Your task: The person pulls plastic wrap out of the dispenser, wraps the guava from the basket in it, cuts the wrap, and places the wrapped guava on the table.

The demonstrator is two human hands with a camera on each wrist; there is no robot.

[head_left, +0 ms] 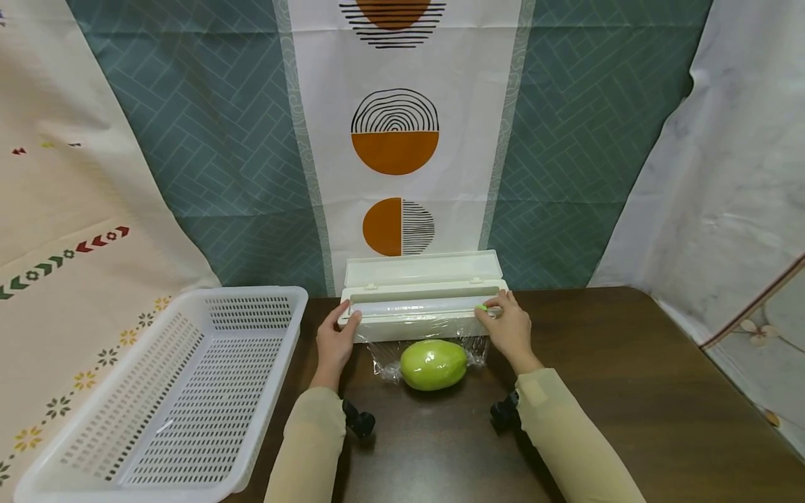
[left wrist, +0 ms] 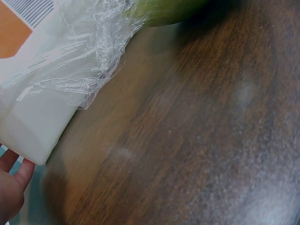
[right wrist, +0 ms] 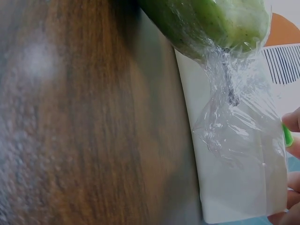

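Observation:
A white cling film dispenser box (head_left: 415,330) stands at the back of the table, its lid (head_left: 428,267) raised, with a film roll (head_left: 409,307) inside. Film hangs over the front edge and covers a green oval fruit (head_left: 434,365), bunching into twisted ends (head_left: 388,369) on both sides. My left hand (head_left: 335,344) grips the box's left end, thumb in front; in the left wrist view its fingers (left wrist: 26,173) touch the corner. With thumb and forefinger, my right hand (head_left: 512,328) pinches a small green slider (right wrist: 287,135) at the right end of the box's front edge.
A white perforated plastic basket (head_left: 291,335) stands on the left. The dark wooden table (head_left: 434,454) has a rounded far right corner. Behind the box hangs a patterned cloth (head_left: 402,63), with more cloth at both sides. Each wrist carries a small black camera (head_left: 360,422).

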